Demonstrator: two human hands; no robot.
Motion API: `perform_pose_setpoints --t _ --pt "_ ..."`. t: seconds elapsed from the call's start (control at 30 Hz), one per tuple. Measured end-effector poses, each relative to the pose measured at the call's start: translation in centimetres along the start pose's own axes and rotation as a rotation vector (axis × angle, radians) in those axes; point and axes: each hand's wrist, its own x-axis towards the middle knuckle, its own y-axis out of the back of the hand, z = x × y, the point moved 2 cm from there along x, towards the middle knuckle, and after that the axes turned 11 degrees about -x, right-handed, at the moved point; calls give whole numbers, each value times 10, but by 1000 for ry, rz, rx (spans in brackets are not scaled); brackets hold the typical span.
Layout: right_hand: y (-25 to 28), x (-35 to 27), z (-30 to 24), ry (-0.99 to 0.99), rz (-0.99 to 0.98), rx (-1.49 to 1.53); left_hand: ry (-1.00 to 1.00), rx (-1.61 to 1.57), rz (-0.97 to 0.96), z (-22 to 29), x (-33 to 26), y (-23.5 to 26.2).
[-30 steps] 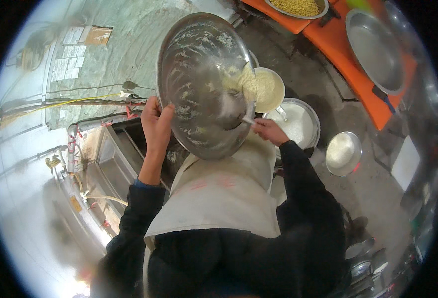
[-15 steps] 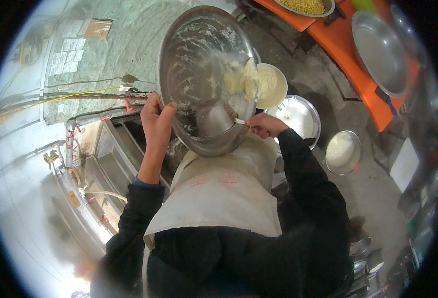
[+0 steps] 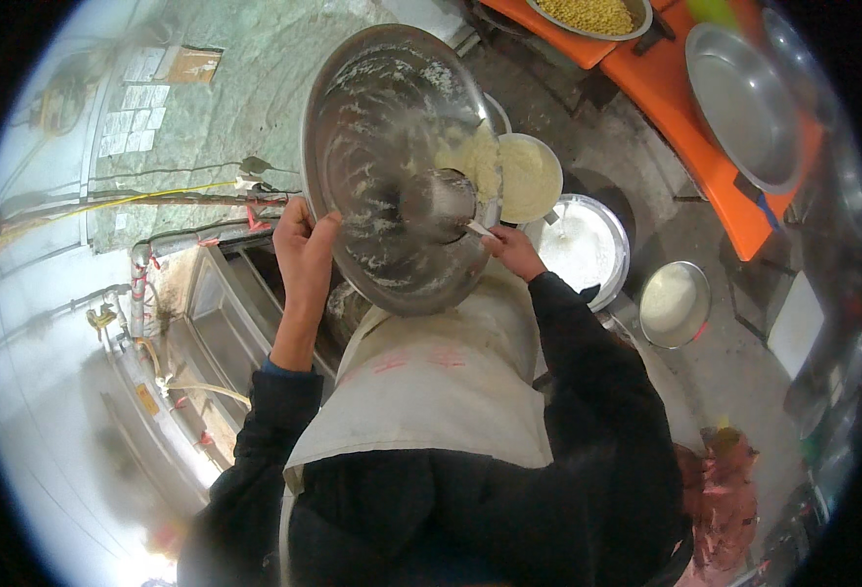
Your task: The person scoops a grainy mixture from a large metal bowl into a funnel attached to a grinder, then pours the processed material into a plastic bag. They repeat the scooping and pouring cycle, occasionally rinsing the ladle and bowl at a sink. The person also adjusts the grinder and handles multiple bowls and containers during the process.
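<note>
My left hand [image 3: 304,256] grips the near rim of a large steel basin [image 3: 372,127], tilted up on edge with pale batter smeared inside. My right hand [image 3: 512,252] holds a metal ladle [image 3: 438,205] whose bowl lies against the basin's inner wall. A lump of pale yellow batter [image 3: 472,161] sits at the basin's right rim, above a smaller round pot of the same batter [image 3: 531,176]. I wear a pale apron over dark sleeves.
A steel pot with white liquid [image 3: 586,247] and a smaller steel bowl [image 3: 674,303] stand on the floor at right. An orange table [image 3: 720,186] holds a wide steel pan [image 3: 744,103] and a tray of yellow grains [image 3: 588,15]. A steel sink [image 3: 221,323] is at left.
The ladle has swept from the basin's right rim down into its middle, and my right hand moved left with it. More batter has gathered at the right rim.
</note>
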Motion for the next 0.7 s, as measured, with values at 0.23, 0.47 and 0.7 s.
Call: perform_pose_setpoints --t 0.23,0.47,0.7 --pt "-10 14 12 -52 74 222 -30 5 -17 2 0 4" --pt "-10 5 -9 -283 108 133 -11 12 10 10 -1 1" --pt "-29 48 -33 57 218 168 -20 0 -40 7 4 4"
